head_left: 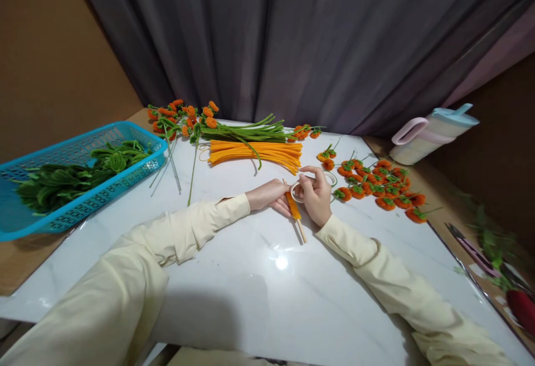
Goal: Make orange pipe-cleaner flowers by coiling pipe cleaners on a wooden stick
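Note:
At the middle of the table, my left hand (273, 194) is closed around a thin wooden stick (302, 232) with orange pipe cleaner (293, 207) wound on it. The stick's lower end points down toward me. My right hand (316, 196) is beside it, fingers curled around a white ring-shaped roll of tape (296, 192). Part of the roll shows on both sides of the fingers. Just beyond my hands lies a bundle of orange pipe cleaners (254, 154), with green pipe cleaners (246, 132) behind it.
A blue basket (104, 195) with green leaf pieces (54, 188) stands at the left. Orange flower heads with green tops (376, 182) lie at the right, more orange flowers (190, 115) at the back left. A pitcher (430, 135) and pink-handled pliers (474, 252) are far right.

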A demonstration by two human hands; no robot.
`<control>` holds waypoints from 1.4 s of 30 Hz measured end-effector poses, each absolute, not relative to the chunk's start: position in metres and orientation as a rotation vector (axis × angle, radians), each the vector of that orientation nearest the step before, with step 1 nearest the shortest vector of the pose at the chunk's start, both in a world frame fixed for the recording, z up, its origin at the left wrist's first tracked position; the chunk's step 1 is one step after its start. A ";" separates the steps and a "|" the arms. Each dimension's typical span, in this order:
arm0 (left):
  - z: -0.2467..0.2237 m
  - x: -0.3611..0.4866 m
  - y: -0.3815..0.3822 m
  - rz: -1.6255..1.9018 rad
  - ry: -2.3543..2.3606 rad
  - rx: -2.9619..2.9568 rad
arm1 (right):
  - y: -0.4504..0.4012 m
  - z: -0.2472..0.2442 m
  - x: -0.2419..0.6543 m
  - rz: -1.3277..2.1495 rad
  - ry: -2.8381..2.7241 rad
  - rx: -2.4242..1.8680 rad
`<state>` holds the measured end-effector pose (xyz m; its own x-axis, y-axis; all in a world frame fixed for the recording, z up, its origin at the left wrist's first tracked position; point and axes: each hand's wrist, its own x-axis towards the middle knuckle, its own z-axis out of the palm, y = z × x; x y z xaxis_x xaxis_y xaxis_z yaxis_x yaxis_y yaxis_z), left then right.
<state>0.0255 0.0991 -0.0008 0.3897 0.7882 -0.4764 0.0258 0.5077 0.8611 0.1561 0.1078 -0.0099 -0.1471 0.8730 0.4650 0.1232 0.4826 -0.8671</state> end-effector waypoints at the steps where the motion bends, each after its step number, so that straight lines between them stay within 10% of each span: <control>1: 0.000 0.026 0.099 0.587 1.072 0.936 | 0.106 -0.010 0.157 0.784 -1.638 -0.881; 42: 0.006 0.024 0.093 0.594 1.148 1.028 | 0.103 -0.006 0.162 -0.261 -2.241 -0.167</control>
<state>0.0240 0.0935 0.0060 0.3381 0.8262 -0.4506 0.1092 0.4412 0.8908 0.1623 0.1034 -0.0063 -0.6288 0.0310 0.7769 0.2087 0.9693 0.1303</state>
